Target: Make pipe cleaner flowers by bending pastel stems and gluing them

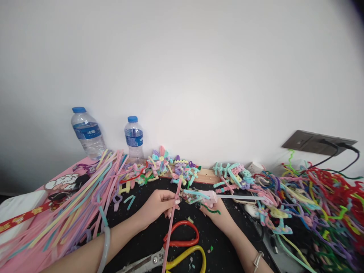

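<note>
My left hand [160, 206] pinches a long pink pipe cleaner [170, 231] between thumb and fingers. Its upper end reaches toward the pipe-cleaner flowers, and its lower part passes over the scissors. My right hand [217, 216] is closed around the lower part of a pale pink hot glue gun [209, 196]; the handle is mostly hidden. A clear glue stick [241, 197] sticks out of the gun's back to the right. Between the hands lies a cluster of pipe-cleaner scraps around the gun's front. Scissors [182, 243] with red and yellow handles lie in front of me on the black mat [136, 242].
Long pastel pipe cleaners [82, 201] spread across the left side. Twisted pipe-cleaner flowers [160, 159] lie along the back. Two water bottles [134, 138] stand against the wall. Tangled coloured pipe cleaners [327, 216] heap up at right, below a socket panel [313, 142] with black cables.
</note>
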{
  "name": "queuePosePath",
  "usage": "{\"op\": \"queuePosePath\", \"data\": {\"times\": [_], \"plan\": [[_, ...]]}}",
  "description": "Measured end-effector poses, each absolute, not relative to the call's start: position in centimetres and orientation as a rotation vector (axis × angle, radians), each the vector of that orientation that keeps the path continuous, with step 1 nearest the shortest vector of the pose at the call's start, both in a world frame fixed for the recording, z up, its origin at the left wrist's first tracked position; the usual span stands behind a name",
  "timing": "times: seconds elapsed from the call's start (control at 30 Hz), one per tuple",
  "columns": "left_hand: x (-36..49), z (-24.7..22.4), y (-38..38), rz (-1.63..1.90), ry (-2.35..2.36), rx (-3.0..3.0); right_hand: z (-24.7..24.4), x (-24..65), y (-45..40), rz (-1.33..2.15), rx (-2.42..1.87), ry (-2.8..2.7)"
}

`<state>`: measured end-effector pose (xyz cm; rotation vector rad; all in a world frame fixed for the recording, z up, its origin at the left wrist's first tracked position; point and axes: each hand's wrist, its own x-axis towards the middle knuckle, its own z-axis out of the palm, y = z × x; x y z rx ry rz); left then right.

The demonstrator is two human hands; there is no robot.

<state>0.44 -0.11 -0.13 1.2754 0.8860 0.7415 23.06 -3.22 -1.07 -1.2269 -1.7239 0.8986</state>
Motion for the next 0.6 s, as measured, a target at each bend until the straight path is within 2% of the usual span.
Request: {"op": "queuePosePath", "data": {"times": [0.6], "plan": [[0.50, 0.73, -0.36, 0.722, 0.886, 1.290, -1.51, 23.33, -3.05, 0.839, -1.273, -1.688]]}}
